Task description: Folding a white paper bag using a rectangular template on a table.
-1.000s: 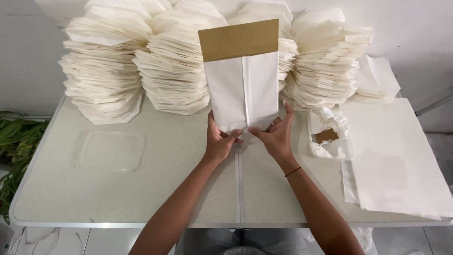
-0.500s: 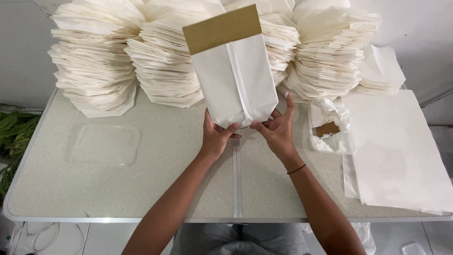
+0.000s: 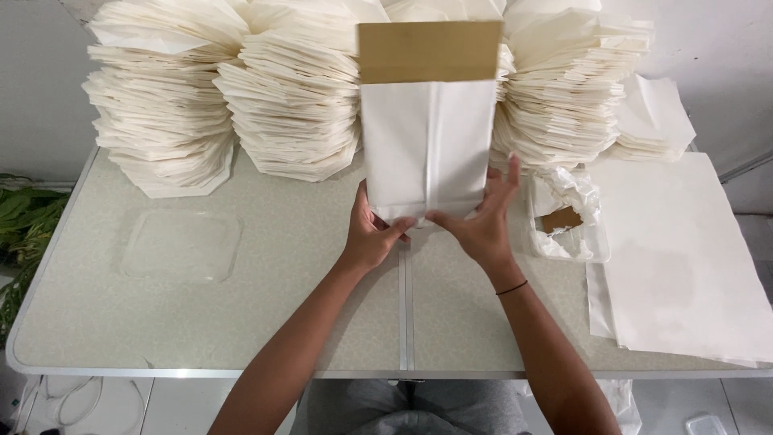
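I hold a white paper bag (image 3: pixel 427 145) wrapped around a brown cardboard form (image 3: pixel 429 50), standing upright at the middle of the table. My left hand (image 3: pixel 372 234) grips its lower left corner and presses on the folded bottom. My right hand (image 3: pixel 483 221) holds the lower right side, fingers spread up along the edge. A dark band circles my right wrist.
Tall stacks of folded white paper bags (image 3: pixel 298 97) line the back of the table (image 3: pixel 241 322). Flat white paper sheets (image 3: pixel 684 258) lie at the right. A clear tray with crumpled plastic and a brown piece (image 3: pixel 564 219) sits beside them. A clear plastic lid (image 3: pixel 181 246) rests at left. Green leaves (image 3: pixel 20 225) show far left.
The bag has been turned from a slight tilt to upright and squared. My hands have shifted along its bottom edge, pressing the fold.
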